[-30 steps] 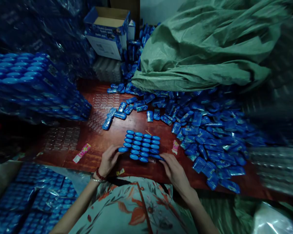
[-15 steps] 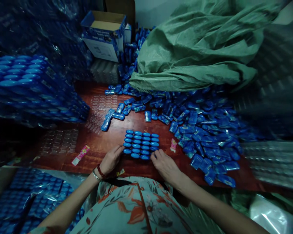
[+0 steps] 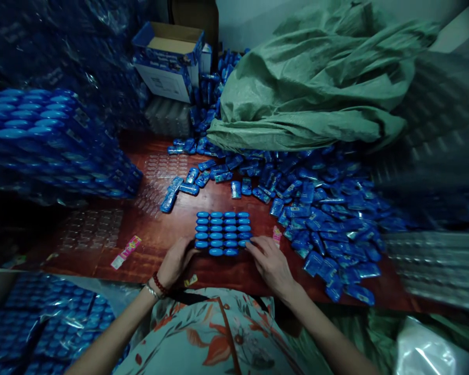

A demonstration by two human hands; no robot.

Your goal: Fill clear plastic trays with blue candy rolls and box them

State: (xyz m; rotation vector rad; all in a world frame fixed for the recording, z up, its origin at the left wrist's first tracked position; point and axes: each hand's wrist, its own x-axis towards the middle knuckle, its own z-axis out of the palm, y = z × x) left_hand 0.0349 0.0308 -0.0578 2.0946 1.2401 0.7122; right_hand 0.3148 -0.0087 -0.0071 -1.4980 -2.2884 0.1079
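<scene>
Several small blue packs [image 3: 223,229] stand in tidy rows on the reddish wooden table [image 3: 219,268], forming a block in front of me. At the block's lower left corner is my left hand [image 3: 176,263], fingers bent together beside the end packs; whether they grip one is hidden. My right hand [image 3: 269,260] has its fingertips at the lower right corner, with the fingers apart and touching the end pack. The bottom row is shorter than the rows above it.
Loose blue packs [image 3: 328,219] are heaped on the right under a green sack [image 3: 308,94]. Stacked blue packs [image 3: 58,140] rise at the left. Clear plastic trays [image 3: 89,229], a pink wrapper [image 3: 125,252] and an open box [image 3: 168,62] are also in view.
The block's rows look straighter and sit slightly further left. My right hand has moved right, its fingers more spread, and my left hand has shifted slightly down.
</scene>
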